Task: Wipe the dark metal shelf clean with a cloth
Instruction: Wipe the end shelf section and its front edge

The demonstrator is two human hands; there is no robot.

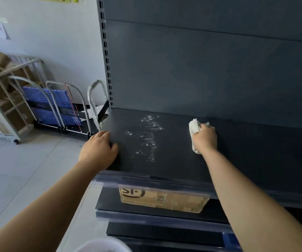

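Left hand [99, 148]: flat on the dark metal shelf [237, 157] at its left edge, fingers spread, holding nothing. Wet streaks [148, 137]: left of centre, apparently unwiped. Right hand [205, 138]: near rear edge, fingers clamped on white cloth [193, 127]. Wiping partly done, seemingly.

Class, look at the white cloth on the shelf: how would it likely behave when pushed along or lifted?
The cloth is bunched under the right hand, so it is probably soft and floppy, not stiff. It looks light for its size. Pushed across the wet patch on the shelf, it would likely soak and drag.
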